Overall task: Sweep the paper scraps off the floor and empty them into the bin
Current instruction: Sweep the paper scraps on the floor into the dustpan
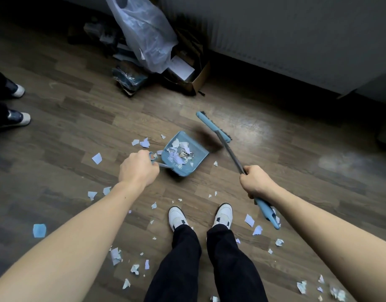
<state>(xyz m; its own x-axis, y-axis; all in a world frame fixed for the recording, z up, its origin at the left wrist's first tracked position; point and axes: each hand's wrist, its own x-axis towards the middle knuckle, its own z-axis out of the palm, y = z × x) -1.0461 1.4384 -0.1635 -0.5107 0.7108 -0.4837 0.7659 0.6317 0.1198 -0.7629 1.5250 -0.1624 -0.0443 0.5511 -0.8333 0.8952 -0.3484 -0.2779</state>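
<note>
My left hand [138, 168] grips the handle of a light blue dustpan [196, 153], which sits low over the wooden floor and holds a heap of torn paper. My right hand [254, 180] grips the metal shaft of a blue broom [214, 126]; its head hovers just beyond the dustpan's far right edge, and its blue handle end sticks out behind my hand. Paper scraps [97, 158] lie scattered over the floor around my feet, to the left, and at the lower right. A translucent plastic bag [144, 33] hangs at the back.
Under the bag stand an open cardboard box [198, 80] and dark clutter [130, 78]. A grey wall and radiator [296, 46] run along the back right. Another person's shoes [20, 105] stand at the left edge. My own white shoes [200, 215] are below the dustpan.
</note>
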